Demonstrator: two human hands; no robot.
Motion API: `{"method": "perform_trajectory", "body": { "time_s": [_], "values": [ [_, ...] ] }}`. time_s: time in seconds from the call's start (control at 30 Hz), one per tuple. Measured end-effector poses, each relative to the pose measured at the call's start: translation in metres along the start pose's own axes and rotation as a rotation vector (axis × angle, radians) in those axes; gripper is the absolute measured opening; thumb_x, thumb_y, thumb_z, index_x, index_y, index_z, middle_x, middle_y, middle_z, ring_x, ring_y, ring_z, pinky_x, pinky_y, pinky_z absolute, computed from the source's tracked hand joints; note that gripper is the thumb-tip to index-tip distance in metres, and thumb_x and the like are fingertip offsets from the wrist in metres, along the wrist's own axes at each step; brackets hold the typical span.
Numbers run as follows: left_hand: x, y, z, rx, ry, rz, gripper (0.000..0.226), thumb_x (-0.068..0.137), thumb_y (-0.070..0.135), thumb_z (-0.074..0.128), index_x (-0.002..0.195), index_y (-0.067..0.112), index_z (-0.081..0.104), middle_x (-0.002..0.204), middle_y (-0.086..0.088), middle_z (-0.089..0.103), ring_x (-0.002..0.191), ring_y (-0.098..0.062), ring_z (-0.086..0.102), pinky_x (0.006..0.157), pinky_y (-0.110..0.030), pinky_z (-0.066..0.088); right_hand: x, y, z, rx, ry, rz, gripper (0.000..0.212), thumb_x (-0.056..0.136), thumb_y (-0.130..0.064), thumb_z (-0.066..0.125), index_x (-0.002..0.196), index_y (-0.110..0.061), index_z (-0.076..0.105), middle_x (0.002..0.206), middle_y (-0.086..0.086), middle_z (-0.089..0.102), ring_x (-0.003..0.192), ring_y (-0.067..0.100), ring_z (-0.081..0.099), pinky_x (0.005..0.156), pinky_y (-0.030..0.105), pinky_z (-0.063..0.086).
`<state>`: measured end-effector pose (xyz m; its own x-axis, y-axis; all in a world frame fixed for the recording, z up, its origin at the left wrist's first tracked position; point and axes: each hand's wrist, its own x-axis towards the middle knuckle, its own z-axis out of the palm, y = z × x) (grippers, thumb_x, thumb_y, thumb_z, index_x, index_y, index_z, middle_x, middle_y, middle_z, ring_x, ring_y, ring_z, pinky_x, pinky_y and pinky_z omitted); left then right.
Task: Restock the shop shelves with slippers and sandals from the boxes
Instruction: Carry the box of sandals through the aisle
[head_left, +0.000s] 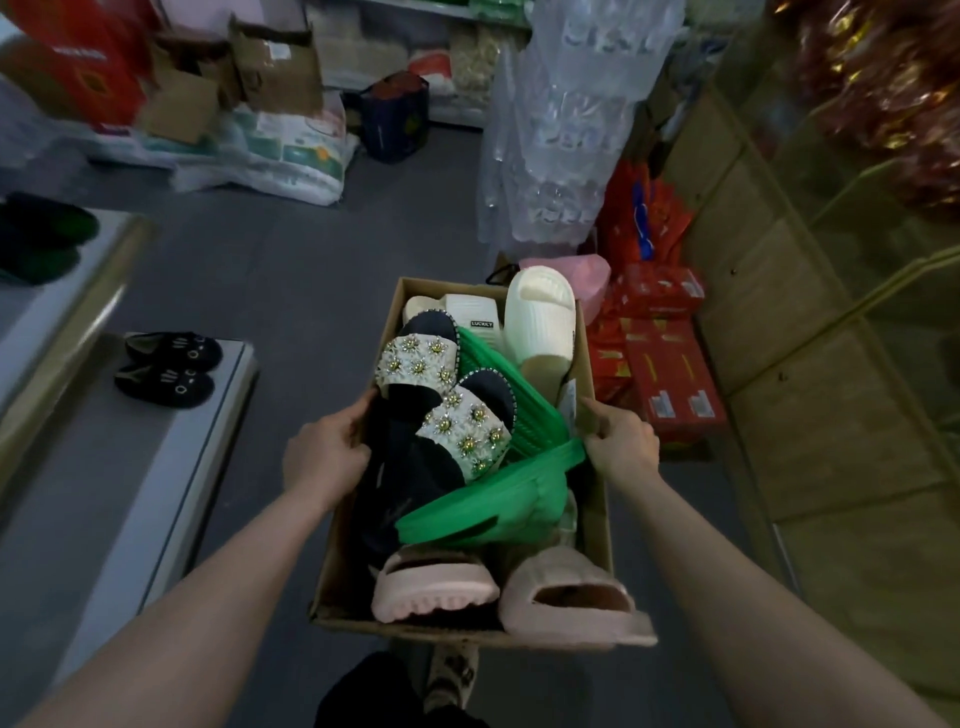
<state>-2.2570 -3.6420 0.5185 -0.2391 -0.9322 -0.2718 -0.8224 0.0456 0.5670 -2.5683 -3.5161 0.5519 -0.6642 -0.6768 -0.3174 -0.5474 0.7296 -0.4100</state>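
Both bare forearms extended forward and down, converging slightly. Left hand (327, 457) curled, fingers (358, 415) wrapped inward, thumb on top, gripping. Right hand (621, 441) mirrors it, knuckles up, fingers folded closed in a grip. Wrists roughly level, well apart.
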Motion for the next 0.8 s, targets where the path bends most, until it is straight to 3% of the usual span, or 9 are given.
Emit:
{"method": "perform_trajectory", "body": {
  "time_s": [0.1, 0.23, 0.43, 0.6, 0.8],
  "values": [
    [0.053, 0.015, 0.009, 0.042, 0.011, -0.001, 0.080, 0.076, 0.017, 0.057, 0.134, 0.067, 0.033, 0.108, 0.004, 0.073, 0.101, -0.024, 0.066, 0.084, -0.037, 0.055, 0.052, -0.011, 0.003, -0.015, 0.003, 0.017, 0.053, 0.090, -0.016, 0.057, 0.136, -0.042, 0.055, 0.117, 0.006, 0.071, 0.107, 0.031, 0.064, 0.095, 0.041, 0.053],
    [0.123, 0.031, 0.025, 0.083, -0.007, 0.020, 0.077, 0.080, 0.014, 0.057, 0.138, 0.059, 0.036, 0.110, -0.001, 0.072, 0.104, -0.027, 0.065, 0.087, -0.037, 0.052, 0.118, -0.017, 0.015, 0.004, 0.005, 0.052, 0.049, 0.092, -0.018, 0.058, 0.136, -0.041, 0.055, 0.115, 0.007, 0.071, 0.107, 0.031, 0.064, 0.095, 0.040, 0.052],
    [0.211, 0.039, 0.061, 0.032, -0.036, 0.006, 0.079, 0.079, 0.014, 0.056, 0.137, 0.063, 0.032, 0.120, 0.002, 0.069, 0.111, -0.026, 0.064, 0.095, -0.037, 0.052, 0.199, -0.021, 0.038, -0.015, 0.016, 0.076, 0.044, 0.097, -0.020, 0.056, 0.137, -0.038, 0.055, 0.120, 0.007, 0.070, 0.108, 0.032, 0.064, 0.095, 0.038, 0.049],
    [0.251, 0.038, 0.093, 0.035, -0.074, 0.014, 0.080, 0.080, 0.013, 0.055, 0.139, 0.061, 0.031, 0.110, -0.001, 0.073, 0.103, -0.028, 0.066, 0.092, -0.039, 0.054, 0.240, -0.015, 0.061, 0.006, -0.017, 0.135, 0.044, 0.097, -0.019, 0.056, 0.135, -0.042, 0.056, 0.118, 0.009, 0.070, 0.105, 0.034, 0.064, 0.097, 0.043, 0.052],
    [0.267, 0.046, 0.110, 0.067, -0.036, 0.095, 0.080, 0.082, 0.011, 0.054, 0.142, 0.057, 0.031, 0.074, 0.004, 0.064, 0.080, -0.023, 0.065, 0.076, -0.034, 0.054, 0.263, -0.007, 0.072, 0.037, 0.012, 0.178, 0.043, 0.097, -0.021, 0.056, 0.133, -0.045, 0.057, 0.116, 0.009, 0.070, 0.100, 0.035, 0.065, 0.093, 0.048, 0.053]
  ]
}}
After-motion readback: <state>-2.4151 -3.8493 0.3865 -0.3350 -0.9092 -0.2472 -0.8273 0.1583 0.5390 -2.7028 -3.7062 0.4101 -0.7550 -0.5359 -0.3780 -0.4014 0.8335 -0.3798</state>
